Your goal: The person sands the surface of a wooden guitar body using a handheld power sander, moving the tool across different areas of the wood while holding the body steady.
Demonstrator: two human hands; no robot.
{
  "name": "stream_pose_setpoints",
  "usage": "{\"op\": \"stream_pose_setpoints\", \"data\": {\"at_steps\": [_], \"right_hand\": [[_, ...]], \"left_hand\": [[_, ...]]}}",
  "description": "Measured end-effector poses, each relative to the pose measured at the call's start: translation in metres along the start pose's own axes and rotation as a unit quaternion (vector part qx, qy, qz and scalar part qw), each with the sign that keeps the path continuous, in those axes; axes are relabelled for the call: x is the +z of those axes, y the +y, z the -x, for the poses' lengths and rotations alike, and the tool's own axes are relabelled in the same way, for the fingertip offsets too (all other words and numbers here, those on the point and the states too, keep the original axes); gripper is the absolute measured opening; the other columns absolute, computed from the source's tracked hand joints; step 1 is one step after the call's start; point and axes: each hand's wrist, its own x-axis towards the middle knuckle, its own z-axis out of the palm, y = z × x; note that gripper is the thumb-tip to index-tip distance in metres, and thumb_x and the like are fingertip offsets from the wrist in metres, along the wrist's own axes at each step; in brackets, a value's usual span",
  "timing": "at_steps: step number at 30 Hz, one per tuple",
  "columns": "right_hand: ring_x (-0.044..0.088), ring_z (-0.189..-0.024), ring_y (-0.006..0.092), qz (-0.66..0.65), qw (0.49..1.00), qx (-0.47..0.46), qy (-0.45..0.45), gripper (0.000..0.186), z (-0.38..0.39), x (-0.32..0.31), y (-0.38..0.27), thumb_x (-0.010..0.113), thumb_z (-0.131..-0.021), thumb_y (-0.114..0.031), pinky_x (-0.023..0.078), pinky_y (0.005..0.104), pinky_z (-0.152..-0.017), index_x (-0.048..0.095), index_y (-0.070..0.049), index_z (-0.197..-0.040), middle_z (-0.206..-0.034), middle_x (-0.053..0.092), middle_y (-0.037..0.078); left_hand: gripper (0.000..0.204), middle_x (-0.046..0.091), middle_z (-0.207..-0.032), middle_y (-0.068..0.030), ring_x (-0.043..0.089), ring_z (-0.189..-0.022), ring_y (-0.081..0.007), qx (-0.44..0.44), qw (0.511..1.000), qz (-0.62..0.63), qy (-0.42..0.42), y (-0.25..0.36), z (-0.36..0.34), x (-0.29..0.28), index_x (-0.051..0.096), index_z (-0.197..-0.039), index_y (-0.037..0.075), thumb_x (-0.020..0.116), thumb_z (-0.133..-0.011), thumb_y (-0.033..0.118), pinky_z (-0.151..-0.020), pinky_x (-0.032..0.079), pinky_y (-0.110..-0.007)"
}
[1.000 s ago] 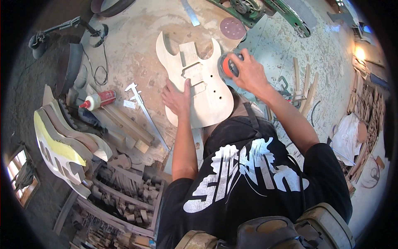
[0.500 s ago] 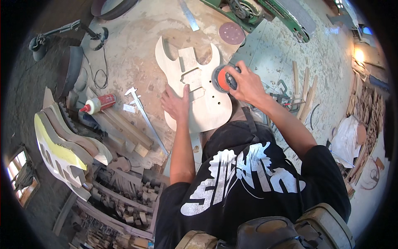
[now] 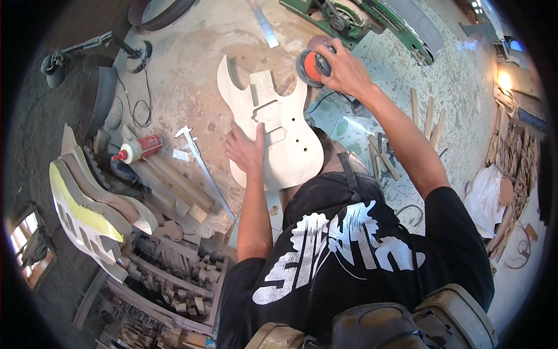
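Note:
A pale, unfinished electric guitar body [image 3: 279, 166] lies on the workbench, with cut-out pockets and several small dark holes along its right side. Over its left waist is my left hand [image 3: 245, 148], thumb on the top face and fingers over the edge, holding it. My right hand [image 3: 344, 67] is closed around an orange and black orbital sander [image 3: 311, 67]. The sander's round pad is at the tip of the body's right horn; exact contact is hard to tell. Just behind the sander, a brown perforated sanding disc [image 3: 319, 41] is partly covered.
Left on the bench [image 3: 192, 75] are a caliper [image 3: 200, 157], a glue bottle [image 3: 139, 148] and wood strips [image 3: 174, 180]. A steel ruler [image 3: 264, 26] and green machine [image 3: 349, 20] stand beyond. Shaped bodies [image 3: 87, 203] lean at left, above a rack of offcuts [image 3: 186, 291].
My right hand has moved the sander away from me, from the body's right waist up to its right horn. The left hand stays on the body, which has shifted very slightly.

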Motion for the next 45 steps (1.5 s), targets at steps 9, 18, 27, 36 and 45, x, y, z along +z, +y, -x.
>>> {"op": "stream_pose_setpoints", "data": {"at_steps": [9,18,27,36,45], "right_hand": [[0.067,-0.110,0.0425,-0.051,0.992,-0.048,-0.105,0.064,0.052,-0.005,-0.045,0.085,-0.077,-0.018,0.062,0.0533,-0.080,0.059,-0.024,-0.135,-0.127,0.054,0.017],[0.065,-0.113,0.0456,-0.057,0.992,-0.070,-0.092,0.067,0.012,-0.005,-0.008,0.083,-0.077,-0.014,0.059,0.0530,-0.087,0.060,-0.023,-0.140,-0.128,0.055,0.018],[0.065,-0.121,0.0455,-0.035,0.994,-0.070,-0.075,0.076,-0.069,-0.008,0.035,0.081,-0.075,-0.020,0.056,0.0541,-0.098,0.055,-0.021,-0.146,-0.138,0.054,0.019],[0.063,-0.124,0.0455,-0.084,0.990,0.068,-0.087,0.064,-0.008,-0.027,0.011,0.081,-0.080,-0.024,0.057,0.0554,-0.094,0.056,-0.023,-0.139,-0.134,0.054,0.016],[0.066,-0.115,0.0437,-0.064,0.992,-0.049,-0.098,0.068,0.025,-0.004,-0.008,0.083,-0.077,-0.015,0.061,0.0545,-0.086,0.058,-0.026,-0.139,-0.130,0.054,0.015]], "left_hand": [[0.095,0.063,-0.134,-0.0232,0.057,-0.123,-0.0416,0.004,1.000,-0.006,0.005,-0.006,0.001,0.005,0.052,-0.155,0.006,0.070,-0.089,0.072,-0.106,0.043,-0.054],[0.097,0.063,-0.134,-0.0245,0.057,-0.123,-0.0426,-0.006,1.000,0.005,-0.005,-0.006,0.002,0.004,0.050,-0.158,0.007,0.068,-0.089,0.074,-0.107,0.042,-0.055],[0.098,0.064,-0.131,-0.0248,0.058,-0.121,-0.0430,0.004,1.000,0.002,0.010,-0.005,-0.003,0.008,0.051,-0.156,0.007,0.068,-0.089,0.075,-0.106,0.043,-0.056],[0.095,0.064,-0.131,-0.0235,0.058,-0.120,-0.0419,-0.004,1.000,-0.011,0.026,-0.006,0.001,0.006,0.053,-0.155,0.007,0.069,-0.089,0.072,-0.103,0.044,-0.055],[0.094,0.063,-0.133,-0.0234,0.057,-0.123,-0.0427,0.000,1.000,0.009,0.015,-0.005,0.001,0.005,0.052,-0.156,0.007,0.069,-0.089,0.071,-0.106,0.043,-0.057]]}}
